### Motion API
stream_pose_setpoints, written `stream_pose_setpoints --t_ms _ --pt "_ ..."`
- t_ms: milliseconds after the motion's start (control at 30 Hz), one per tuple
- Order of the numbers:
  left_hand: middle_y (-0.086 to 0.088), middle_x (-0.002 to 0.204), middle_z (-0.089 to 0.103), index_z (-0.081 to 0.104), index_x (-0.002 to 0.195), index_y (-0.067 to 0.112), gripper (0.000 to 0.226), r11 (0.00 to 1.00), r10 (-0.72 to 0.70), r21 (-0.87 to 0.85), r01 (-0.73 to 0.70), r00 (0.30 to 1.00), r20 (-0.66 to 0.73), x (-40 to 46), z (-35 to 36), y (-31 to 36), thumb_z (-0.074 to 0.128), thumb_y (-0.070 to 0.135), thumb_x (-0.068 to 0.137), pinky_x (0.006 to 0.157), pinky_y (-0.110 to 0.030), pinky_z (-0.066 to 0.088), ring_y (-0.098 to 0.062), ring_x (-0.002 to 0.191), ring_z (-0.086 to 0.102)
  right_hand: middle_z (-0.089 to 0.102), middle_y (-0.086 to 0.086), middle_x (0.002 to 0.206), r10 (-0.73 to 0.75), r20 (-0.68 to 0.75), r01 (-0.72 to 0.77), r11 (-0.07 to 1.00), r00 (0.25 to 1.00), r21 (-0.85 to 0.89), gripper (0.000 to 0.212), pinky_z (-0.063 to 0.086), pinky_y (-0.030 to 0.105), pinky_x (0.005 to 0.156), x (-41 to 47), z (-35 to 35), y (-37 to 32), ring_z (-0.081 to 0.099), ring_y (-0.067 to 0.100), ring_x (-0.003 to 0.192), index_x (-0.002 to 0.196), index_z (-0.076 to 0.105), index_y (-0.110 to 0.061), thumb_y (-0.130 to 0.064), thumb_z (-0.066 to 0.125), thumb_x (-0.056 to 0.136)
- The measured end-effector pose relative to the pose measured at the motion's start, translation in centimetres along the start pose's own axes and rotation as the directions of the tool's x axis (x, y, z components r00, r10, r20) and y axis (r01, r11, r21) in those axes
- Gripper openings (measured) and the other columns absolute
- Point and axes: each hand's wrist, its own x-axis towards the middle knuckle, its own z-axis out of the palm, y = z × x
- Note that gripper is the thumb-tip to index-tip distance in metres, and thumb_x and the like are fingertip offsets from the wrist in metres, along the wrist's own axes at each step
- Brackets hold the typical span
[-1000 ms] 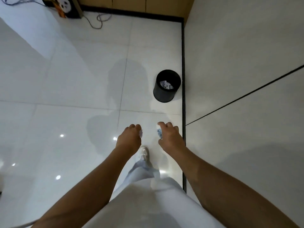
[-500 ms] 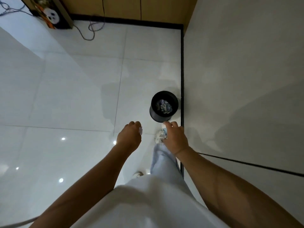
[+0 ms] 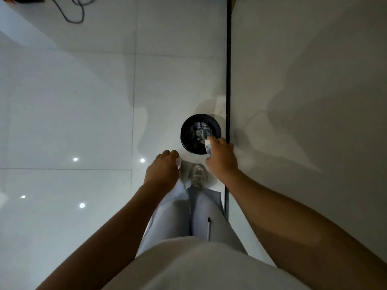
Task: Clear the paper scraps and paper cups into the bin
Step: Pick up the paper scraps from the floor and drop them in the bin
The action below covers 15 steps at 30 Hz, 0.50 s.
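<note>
- Black and round, the bin (image 3: 189, 145) stands on the glossy white tiled floor (image 3: 69, 114), just beside the dark strip (image 3: 228, 80) along the foot of the wall (image 3: 303, 70).
- Crumpled paper scraps (image 3: 199, 130), white with bluish print, lie in a creased heap inside the bin.
- Right hand (image 3: 222, 159) reaches over the bin's near rim, thumb and fingers pinching a small piece of printed paper (image 3: 207, 147); whether it is a scrap or a crushed cup cannot be told.
- Left hand (image 3: 163, 171) hangs over the floor to the left of the bin, fingers curled round a small white scrap (image 3: 178, 162) that only peeks out at the fingertips.
- Pale trousers and a light laced shoe (image 3: 196, 174) show between the two bare forearms, the shoe near the bin.
- Thin grey cable (image 3: 72, 12) loops on the tiles at the far left, well apart from the bin.
- Small round light reflections (image 3: 82, 205) dot the polished tiles.
</note>
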Motion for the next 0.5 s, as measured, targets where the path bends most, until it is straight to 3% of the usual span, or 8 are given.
stream_pose_setpoints --t_ms 100,267,400,500 --pt "-0.005 0.116 0.058 0.054 0.124 0.015 0.033 1.0 -0.001 -0.003 0.001 1.0 0.023 3.0 1.6 -1.4 0.052 0.01 0.092 0.073 -0.025 0.044 -0.021 0.101 0.057 0.035 0.011 0.146 0.046 0.006 -0.046 0.997 0.999 0.058 0.07 0.044 0.041 0.095 4.5 1.5 0.0 0.037 0.039 0.126 0.149 0.026 -0.022 -0.012 0.061 0.09" --pt "-0.006 0.113 0.059 0.056 0.121 0.014 0.03 0.999 -0.007 -0.044 0.009 0.999 0.037 8.0 4.4 -2.8 0.053 0.011 0.092 0.071 -0.025 0.042 -0.021 0.096 0.057 0.023 0.008 0.156 0.09 0.027 -0.093 0.989 0.996 0.115 0.075 0.039 0.04 0.103 10.7 4.7 1.0 0.034 0.037 0.133 0.151 0.022 -0.022 -0.021 0.065 0.089" --pt "-0.003 0.113 0.059 0.056 0.119 0.017 0.028 0.998 0.03 -0.064 -0.028 0.999 0.027 11.3 5.9 -2.3 0.052 0.013 0.092 0.07 -0.024 0.04 -0.013 0.09 0.051 0.023 0.009 0.156 0.17 0.05 -0.177 0.966 0.984 0.188 0.072 0.041 0.044 0.101 11.7 6.6 2.6 0.032 0.037 0.133 0.15 0.024 -0.022 -0.021 0.063 0.09" --pt "-0.004 0.118 0.058 0.053 0.125 0.018 0.031 0.996 0.05 -0.072 -0.047 0.998 0.038 13.3 6.5 -1.0 0.052 0.014 0.094 0.073 -0.023 0.039 -0.014 0.096 0.053 0.027 0.007 0.153 0.172 0.049 -0.178 0.96 0.984 0.216 0.068 0.044 0.041 0.096 11.1 7.2 3.7 0.034 0.036 0.131 0.149 0.027 -0.021 -0.018 0.061 0.09"
